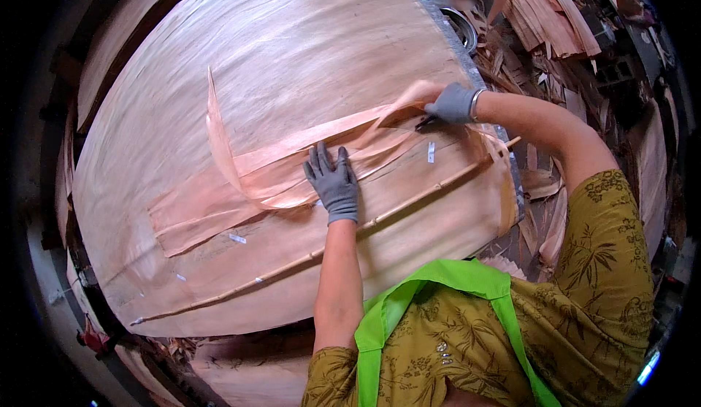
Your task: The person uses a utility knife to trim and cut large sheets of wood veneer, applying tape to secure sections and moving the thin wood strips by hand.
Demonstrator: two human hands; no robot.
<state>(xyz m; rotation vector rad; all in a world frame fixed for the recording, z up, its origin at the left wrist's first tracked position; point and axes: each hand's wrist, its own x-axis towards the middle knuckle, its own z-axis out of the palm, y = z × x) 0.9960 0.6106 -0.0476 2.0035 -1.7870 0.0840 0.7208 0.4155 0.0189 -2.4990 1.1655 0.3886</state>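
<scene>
Left hand (334, 184) is spread flat on thin veneer (201, 206) at centre; right hand (451, 104), upper right of centre, is curled beside a dark object (425, 122), its exact grip hidden. Work seems partway: veneer is laid flat at centre left, 1 curled end (223, 150) left lifted.

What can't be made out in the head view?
Head view:
- Right hand: its back hides the fingertips, so the grip is unclear.
- Dark object: mostly covered by the right hand; kind unclear.
- Thin wood strips: part hidden under the left hand.
- Big wood sheet: far part cut off by the top edge.
- White tag: too small to make out any marks.
</scene>
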